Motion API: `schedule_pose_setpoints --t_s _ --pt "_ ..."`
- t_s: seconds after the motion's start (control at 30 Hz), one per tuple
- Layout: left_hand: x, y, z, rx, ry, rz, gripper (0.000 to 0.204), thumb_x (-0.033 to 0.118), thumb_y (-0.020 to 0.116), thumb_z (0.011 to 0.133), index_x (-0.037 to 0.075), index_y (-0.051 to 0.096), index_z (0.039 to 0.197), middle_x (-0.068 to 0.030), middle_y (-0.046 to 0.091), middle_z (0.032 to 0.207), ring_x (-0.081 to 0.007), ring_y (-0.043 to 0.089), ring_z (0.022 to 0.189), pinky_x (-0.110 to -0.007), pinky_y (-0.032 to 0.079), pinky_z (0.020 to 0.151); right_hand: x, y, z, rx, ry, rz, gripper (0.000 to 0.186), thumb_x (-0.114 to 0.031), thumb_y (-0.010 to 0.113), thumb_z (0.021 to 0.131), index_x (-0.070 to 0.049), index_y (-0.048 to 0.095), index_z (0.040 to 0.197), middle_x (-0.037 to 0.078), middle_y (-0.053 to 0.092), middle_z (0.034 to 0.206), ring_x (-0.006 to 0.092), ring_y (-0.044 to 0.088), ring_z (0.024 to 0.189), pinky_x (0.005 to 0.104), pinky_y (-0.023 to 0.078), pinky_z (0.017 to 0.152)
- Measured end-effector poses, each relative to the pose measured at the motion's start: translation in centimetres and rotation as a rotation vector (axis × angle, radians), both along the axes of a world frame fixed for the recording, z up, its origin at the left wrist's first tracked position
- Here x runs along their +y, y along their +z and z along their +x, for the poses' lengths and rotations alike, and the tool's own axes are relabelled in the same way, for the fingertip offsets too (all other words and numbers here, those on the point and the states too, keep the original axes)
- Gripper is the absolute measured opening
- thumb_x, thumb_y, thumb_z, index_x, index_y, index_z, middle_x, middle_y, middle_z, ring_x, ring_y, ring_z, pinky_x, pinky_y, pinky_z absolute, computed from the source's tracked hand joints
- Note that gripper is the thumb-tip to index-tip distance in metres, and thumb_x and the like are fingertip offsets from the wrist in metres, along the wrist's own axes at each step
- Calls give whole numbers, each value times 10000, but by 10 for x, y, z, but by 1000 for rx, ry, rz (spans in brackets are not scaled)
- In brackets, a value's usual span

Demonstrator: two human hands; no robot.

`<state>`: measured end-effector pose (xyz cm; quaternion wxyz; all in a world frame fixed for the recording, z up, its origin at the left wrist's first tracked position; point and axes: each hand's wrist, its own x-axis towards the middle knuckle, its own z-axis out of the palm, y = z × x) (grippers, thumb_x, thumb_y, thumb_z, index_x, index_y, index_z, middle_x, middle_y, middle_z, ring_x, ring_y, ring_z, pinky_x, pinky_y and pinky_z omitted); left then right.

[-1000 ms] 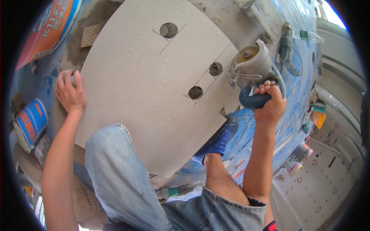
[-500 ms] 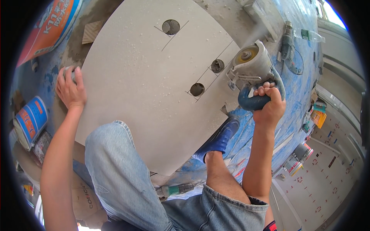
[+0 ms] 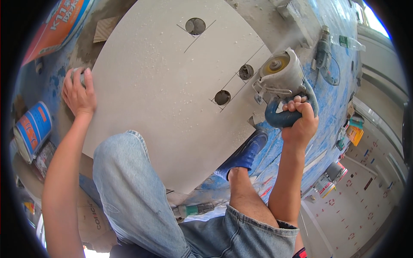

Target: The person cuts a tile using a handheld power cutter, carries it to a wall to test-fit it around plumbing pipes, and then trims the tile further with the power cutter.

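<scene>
My right hand (image 3: 299, 116) is closed round the blue handle of a grey handheld circular saw (image 3: 285, 73) with a yellow disc, which sits over the right edge of a large off-white tile or board (image 3: 155, 94). A pale spray rises from the saw. The board carries three round holes, pencil lines, white specks and a notch at its right edge. My left hand (image 3: 78, 94) is at the board's left edge, fingers bent over a small greyish object that I cannot make out. My raised left knee is over the board's near part; my blue shoe is beside its right edge.
Around me are an orange bucket (image 3: 51, 36), a blue can (image 3: 34, 124), a wood block (image 3: 104, 29), a drill (image 3: 322, 51), a plastic bottle (image 3: 350, 43), another power tool (image 3: 191, 210) by my legs, assorted containers (image 3: 335, 172) at right, and blue-stained floor sheeting (image 3: 331, 99).
The saw and my right hand have moved slightly toward me along the board's right edge. The board appears a little higher and further right in the view. My left hand stays at the edge.
</scene>
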<state>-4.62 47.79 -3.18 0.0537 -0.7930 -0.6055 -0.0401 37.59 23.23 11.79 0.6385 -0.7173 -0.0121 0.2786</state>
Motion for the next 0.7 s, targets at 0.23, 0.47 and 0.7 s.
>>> schedule_pose_setpoints --t_s 0.23,0.47,0.7 --pt "2 -4 -6 -46 -4 16 473 514 417 948 156 625 1179 -103 493 1349 -288 411 1282 -404 247 1091 -3 -2 -5 28 2 5 138 11 502 753 -3 504 890 64 520 789 161 495 645 338 457 647" --pt "3 -6 -5 -45 -9 20 474 512 420 947 153 625 1181 -102 495 1348 -288 418 1275 -404 255 1086 -4 2 -11 29 -10 -14 160 13 504 752 -3 503 911 65 524 805 159 496 648 340 457 656" --pt "1 -1 -2 -13 -4 21 467 485 412 958 140 625 1192 -118 502 1348 -295 438 1269 -398 282 1080 -8 1 -13 35 -9 -19 166 9 506 754 -2 501 919 64 526 804 155 497 651 336 459 655"
